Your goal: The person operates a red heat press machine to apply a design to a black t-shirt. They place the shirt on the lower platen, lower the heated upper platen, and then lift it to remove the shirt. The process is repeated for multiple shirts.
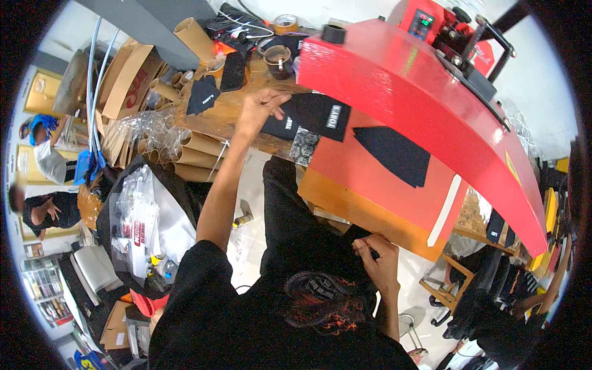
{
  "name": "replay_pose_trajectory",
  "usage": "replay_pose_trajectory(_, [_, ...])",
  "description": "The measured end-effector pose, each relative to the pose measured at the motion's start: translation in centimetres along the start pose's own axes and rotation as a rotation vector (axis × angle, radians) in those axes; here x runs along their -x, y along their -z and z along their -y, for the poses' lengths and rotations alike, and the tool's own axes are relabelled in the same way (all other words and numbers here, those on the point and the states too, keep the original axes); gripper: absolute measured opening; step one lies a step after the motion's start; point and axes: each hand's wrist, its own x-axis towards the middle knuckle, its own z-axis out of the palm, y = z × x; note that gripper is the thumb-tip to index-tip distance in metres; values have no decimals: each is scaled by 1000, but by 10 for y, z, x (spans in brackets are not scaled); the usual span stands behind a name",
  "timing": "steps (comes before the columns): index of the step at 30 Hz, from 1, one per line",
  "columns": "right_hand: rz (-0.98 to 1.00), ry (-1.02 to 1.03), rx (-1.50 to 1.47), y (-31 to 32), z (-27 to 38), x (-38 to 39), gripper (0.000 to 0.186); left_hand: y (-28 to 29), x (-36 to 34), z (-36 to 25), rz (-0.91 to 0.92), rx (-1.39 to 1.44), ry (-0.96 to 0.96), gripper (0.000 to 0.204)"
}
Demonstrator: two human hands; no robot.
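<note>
My left hand reaches over the wooden table, its fingers pinching the left edge of a black cloth piece with white lettering. Under that cloth lies another printed black piece. To the right is a red heat press, its upper part raised over an orange-red pad. A plain black cloth piece rests on the pad. My right hand is close to my body below the press, fingers closed beside a dark thing that blends with my black shirt; what it holds is unclear.
The wooden table carries a dark cup, a tape roll and another printed black piece. Cardboard tubes stack under its left side. A plastic-filled black bag stands left. Other people are at far left.
</note>
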Motion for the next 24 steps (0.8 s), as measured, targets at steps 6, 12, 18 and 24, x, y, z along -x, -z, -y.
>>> replay_pose_trajectory(6, [35,-3,0,-9,5,-8,19,54,-20,105,-55,-31,242,19])
replay_pose_trajectory(12, [27,-68,9,-15,9,-4,16,56,-16,146,-296,-764,-46,31])
replay_pose_trajectory(18, [-167,-250,-128,11,5,13,4,8,25,86,-439,-627,-199,42])
replay_pose_trajectory(24, [-731,-416,92,93,-26,16,11,-60,70,-1,-147,-349,-352,48])
